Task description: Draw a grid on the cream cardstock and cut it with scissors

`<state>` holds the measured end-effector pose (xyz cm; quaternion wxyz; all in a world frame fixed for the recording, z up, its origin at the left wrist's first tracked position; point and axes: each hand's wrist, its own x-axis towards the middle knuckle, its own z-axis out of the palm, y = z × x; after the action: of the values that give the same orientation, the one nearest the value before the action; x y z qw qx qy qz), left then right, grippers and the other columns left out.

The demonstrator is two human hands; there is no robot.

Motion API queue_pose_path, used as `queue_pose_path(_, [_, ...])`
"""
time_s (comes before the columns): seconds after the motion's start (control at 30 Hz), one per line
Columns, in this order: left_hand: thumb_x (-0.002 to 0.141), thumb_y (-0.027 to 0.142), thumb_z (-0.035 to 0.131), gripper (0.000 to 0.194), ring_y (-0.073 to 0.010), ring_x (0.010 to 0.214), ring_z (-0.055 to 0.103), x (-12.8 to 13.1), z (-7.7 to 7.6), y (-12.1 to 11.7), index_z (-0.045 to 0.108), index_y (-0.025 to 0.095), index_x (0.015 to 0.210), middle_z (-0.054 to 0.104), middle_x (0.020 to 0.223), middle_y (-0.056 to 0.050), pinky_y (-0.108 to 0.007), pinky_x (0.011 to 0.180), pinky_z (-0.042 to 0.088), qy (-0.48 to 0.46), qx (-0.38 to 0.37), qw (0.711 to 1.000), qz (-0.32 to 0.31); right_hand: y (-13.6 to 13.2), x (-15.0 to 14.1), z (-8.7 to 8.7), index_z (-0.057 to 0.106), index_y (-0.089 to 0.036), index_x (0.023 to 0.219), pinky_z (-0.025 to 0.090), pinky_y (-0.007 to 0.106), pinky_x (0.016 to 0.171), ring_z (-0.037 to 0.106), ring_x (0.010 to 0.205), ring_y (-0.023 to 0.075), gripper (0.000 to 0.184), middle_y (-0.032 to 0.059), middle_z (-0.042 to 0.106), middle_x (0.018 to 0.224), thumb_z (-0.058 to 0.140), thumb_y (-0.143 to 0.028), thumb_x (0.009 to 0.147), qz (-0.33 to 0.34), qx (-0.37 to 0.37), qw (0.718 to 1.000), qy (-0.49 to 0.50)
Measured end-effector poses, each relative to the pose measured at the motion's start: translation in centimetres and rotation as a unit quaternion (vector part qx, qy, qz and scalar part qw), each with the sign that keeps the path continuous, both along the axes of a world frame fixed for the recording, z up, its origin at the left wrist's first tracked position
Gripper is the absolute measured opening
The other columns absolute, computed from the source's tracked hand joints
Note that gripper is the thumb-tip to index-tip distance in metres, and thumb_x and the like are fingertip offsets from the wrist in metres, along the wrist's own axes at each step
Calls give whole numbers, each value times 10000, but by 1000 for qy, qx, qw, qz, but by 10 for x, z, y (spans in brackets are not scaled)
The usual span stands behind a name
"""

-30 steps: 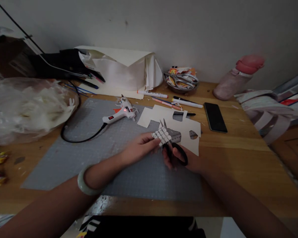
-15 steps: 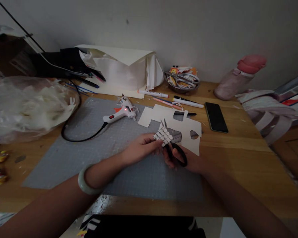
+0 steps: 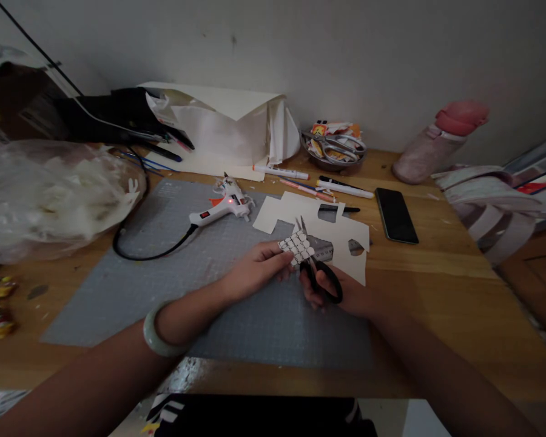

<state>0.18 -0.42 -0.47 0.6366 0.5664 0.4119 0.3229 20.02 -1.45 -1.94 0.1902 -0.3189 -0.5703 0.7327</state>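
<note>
A small white paper piece (image 3: 296, 246) with black outlined, rounded cells is pinched between the thumb and fingers of my left hand (image 3: 266, 262). My right hand (image 3: 321, 290) grips black-handled scissors (image 3: 329, 283) by their loops. The scissor blades point away from me and run behind the paper, with their tips showing above its far edge. Both hands are over the grey cutting mat (image 3: 200, 285). Just beyond them lies a white card sheet (image 3: 348, 233) with pieces cut out of it.
A white glue gun (image 3: 225, 208) with a lit red light rests on the mat, its black cord curving left. Markers (image 3: 346, 189), a bowl (image 3: 334, 159) holding scissors, a phone (image 3: 395, 215) and a pink bottle (image 3: 430, 149) stand farther back. A plastic bag (image 3: 50, 200) lies left.
The paper piece has turned slightly and shifted a little left in my left hand. The scissor blades have moved slightly; the things on the table stay put.
</note>
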Motion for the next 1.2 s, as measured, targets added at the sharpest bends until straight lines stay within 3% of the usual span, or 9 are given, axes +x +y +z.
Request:
queue_pose_path(0.47, [745,425,489,275,-113,500,432,0,-5,3,458,194,599,468,497,40,-240,509,344,-25,-1,992,125,1,-2,10,422,-197,675,344,218,425,384,436,65,561,-84,397,507,573,-736,710,-30,-65,997,1])
queue_pose_path(0.97, [796,391,466,281,-114,492,408,0,-5,2,468,191,598,451,505,39,-229,482,333,13,49,994,99,0,-2,10,410,-202,670,330,221,421,373,449,75,531,-74,386,518,538,-710,752,-28,-42,999,-9])
queue_pose_path(1.2, [785,387,465,281,-125,499,417,1,-1,1,466,200,574,459,501,31,-237,491,340,23,38,994,104,0,-2,8,414,-200,668,332,224,422,366,448,79,538,-74,374,511,517,-719,763,-34,-36,999,-3])
